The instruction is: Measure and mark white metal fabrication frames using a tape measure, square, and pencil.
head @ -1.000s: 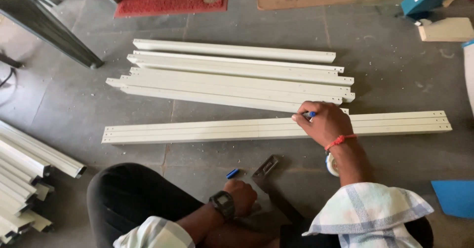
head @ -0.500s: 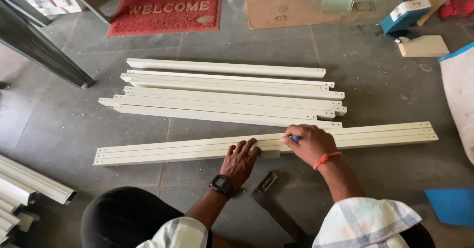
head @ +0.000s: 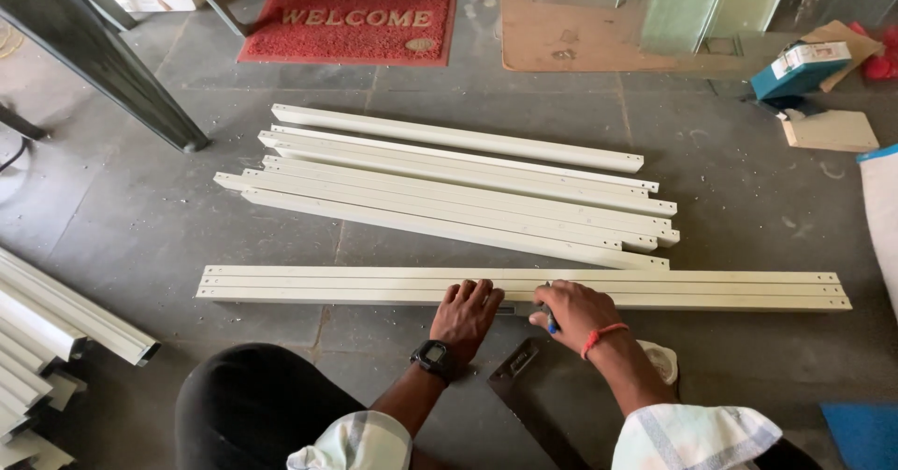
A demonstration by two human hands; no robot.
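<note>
Long rail [head: 281,285]: cream metal profile, lying flat across the floor [head: 140,217], running 9 to 3 o'clock in front of the person. Both hands rest on its near edge around mid-length.

Left hand [head: 465,313]: palm down, fingers spread and flat, pressing the rail's near edge. Nothing clenched or gripped. Black watch [head: 434,355] on the wrist.

Right hand [head: 577,313]: just beside the left hand, at its 3 o'clock. Fingers curled around a pen [head: 552,321] with a blue end, the tip held at the rail's near edge. Red thread [head: 603,337] on the wrist.

Between the two hands: a small grey metal piece against the rail; what it is cannot be told.

Square [head: 516,369]: dark flat metal tool on the floor at 6 o'clock of the right hand, near but apart from the rail.

White object [head: 664,358]: on the floor just behind the right wrist, partly hidden.

Rail stack [head: 449,185]: several like cream profiles lying side by side at 12 o'clock of the long rail, apart from it.

More profiles [head: 47,320]: a bundle at 9 o'clock, well apart.

Red mat [head: 351,19]: at 12 o'clock, far side of the floor.

Teal box [head: 795,70]: at 2 o'clock, beside a cardboard piece [head: 831,131].

Blue sheet [head: 865,433]: at 4 o'clock, floor edge.

Dark post [head: 122,72]: slanting at 10 o'clock.
</note>
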